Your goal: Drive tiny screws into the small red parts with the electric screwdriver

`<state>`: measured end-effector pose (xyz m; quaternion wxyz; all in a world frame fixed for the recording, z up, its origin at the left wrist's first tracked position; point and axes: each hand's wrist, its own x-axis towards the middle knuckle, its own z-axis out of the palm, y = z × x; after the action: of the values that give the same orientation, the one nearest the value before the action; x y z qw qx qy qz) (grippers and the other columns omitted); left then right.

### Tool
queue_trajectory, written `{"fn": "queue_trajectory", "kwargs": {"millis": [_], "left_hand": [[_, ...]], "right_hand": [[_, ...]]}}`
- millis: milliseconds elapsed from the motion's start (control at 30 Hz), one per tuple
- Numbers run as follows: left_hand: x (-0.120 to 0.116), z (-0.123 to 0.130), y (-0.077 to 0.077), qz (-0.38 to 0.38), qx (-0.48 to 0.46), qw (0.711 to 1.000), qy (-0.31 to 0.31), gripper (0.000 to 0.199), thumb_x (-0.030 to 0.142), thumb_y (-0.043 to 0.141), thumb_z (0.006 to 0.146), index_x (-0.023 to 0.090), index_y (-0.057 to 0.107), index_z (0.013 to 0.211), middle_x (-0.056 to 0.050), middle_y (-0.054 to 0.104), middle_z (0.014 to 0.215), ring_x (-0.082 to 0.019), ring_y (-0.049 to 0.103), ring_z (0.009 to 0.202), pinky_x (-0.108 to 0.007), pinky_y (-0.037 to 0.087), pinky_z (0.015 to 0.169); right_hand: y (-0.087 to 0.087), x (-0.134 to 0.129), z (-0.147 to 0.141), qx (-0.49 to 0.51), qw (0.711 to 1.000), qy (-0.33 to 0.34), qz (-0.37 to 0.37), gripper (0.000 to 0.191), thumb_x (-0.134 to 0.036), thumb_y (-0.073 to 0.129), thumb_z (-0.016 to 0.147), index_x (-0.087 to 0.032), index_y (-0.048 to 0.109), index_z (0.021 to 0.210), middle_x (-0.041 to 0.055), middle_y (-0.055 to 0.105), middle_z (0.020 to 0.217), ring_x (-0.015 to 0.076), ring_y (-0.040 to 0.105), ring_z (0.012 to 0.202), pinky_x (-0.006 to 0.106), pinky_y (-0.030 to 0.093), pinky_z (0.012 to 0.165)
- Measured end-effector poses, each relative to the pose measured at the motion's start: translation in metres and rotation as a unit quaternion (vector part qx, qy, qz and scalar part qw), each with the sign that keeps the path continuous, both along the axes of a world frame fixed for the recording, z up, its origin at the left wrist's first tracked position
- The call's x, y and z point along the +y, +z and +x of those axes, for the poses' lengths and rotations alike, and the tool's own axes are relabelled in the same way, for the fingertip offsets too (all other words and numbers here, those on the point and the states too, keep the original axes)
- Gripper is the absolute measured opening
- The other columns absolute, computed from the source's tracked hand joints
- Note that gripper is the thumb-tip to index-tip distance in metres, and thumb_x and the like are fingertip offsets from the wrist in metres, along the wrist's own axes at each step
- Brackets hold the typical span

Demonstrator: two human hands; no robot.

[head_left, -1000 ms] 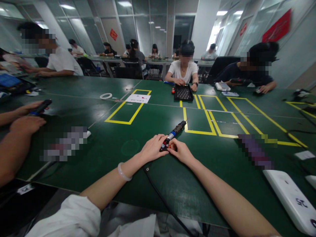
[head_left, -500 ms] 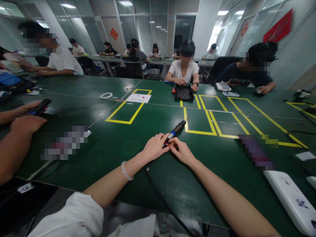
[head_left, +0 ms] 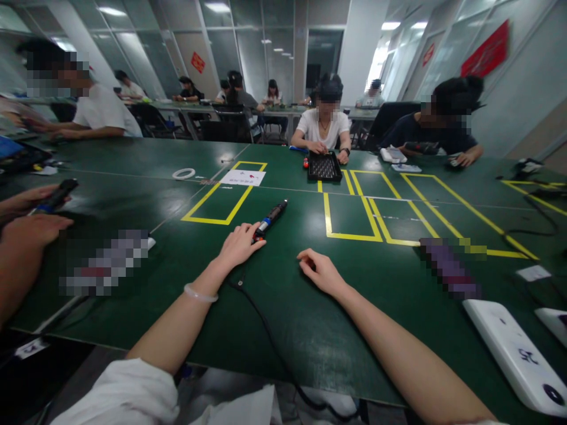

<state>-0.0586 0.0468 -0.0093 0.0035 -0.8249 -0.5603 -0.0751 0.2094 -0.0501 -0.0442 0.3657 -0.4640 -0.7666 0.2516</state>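
My left hand (head_left: 240, 244) lies over the rear of a slim black electric screwdriver (head_left: 271, 217) with a silver and blue band, its fingers wrapped round the body. The tool's front end points away and to the right. A bit of orange-red shows by my left thumb. From under this hand a black cord (head_left: 262, 319) runs over the table's near edge. My right hand (head_left: 322, 271) rests on the green table to the right, apart from the screwdriver. Its fingers are loosely curled, a gap shows between thumb and forefinger, and I see nothing in it.
Yellow tape outlines (head_left: 354, 237) mark the green tabletop (head_left: 283, 342). A white device (head_left: 509, 354) and a blurred-out object (head_left: 447, 268) lie right; another (head_left: 108, 262) lies left. A tape ring (head_left: 183, 173) and paper (head_left: 243, 178) lie beyond. Opposite, a person handles a black tray (head_left: 325, 167).
My left hand has moved left with the electric screwdriver. My right hand has let go of the tool's rear end and is now apart from it. The view has shifted slightly.
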Motion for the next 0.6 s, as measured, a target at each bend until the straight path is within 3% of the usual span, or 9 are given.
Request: {"fn": "queue_trajectory", "kwargs": {"millis": [133, 300, 467, 600], "left_hand": [[0.027, -0.048, 0.0, -0.014, 0.001, 0.992, 0.122, 0.066, 0.058, 0.04, 0.09, 0.021, 0.039, 0.145, -0.016, 0.05, 0.13, -0.033, 0.049, 0.119, -0.041, 0.042, 0.096], [0.038, -0.105, 0.005, -0.034, 0.003, 0.968, 0.248, 0.071, 0.063, 0.036, 0.089, 0.02, 0.038, 0.146, -0.022, 0.046, 0.136, -0.04, 0.047, 0.12, -0.049, 0.042, 0.093], [0.036, -0.148, 0.009, -0.04, 0.011, 0.953, 0.3, 0.068, 0.06, 0.042, 0.089, 0.021, 0.04, 0.145, -0.022, 0.046, 0.138, -0.04, 0.048, 0.119, -0.047, 0.042, 0.09], [0.031, -0.158, 0.009, -0.034, 0.029, 0.947, 0.318, 0.063, 0.054, 0.048, 0.09, 0.02, 0.041, 0.143, -0.017, 0.049, 0.135, -0.034, 0.05, 0.111, -0.043, 0.042, 0.09]], "right_hand": [[0.0, 0.0, 0.0, -0.004, 1.0, 0.001, -0.003, 0.015, -0.02, 0.05, 0.09, -0.021, 0.059, 0.102, 0.0, 0.064, 0.08, 0.0136, 0.059, 0.071, 0.025, 0.044, 0.068], [0.0, 0.001, 0.0, -0.009, 1.0, -0.001, -0.002, 0.014, -0.02, 0.051, 0.09, -0.021, 0.06, 0.101, 0.0001, 0.064, 0.079, 0.0139, 0.058, 0.071, 0.025, 0.044, 0.068], [-0.001, 0.001, -0.001, -0.012, 1.0, 0.001, -0.006, 0.014, -0.019, 0.051, 0.09, -0.02, 0.061, 0.1, 0.0003, 0.064, 0.079, 0.0141, 0.058, 0.071, 0.025, 0.044, 0.068], [-0.002, 0.002, -0.002, -0.012, 1.0, 0.002, -0.005, 0.014, -0.019, 0.052, 0.089, -0.021, 0.062, 0.099, 0.0005, 0.064, 0.08, 0.0143, 0.059, 0.072, 0.025, 0.045, 0.069]]}}
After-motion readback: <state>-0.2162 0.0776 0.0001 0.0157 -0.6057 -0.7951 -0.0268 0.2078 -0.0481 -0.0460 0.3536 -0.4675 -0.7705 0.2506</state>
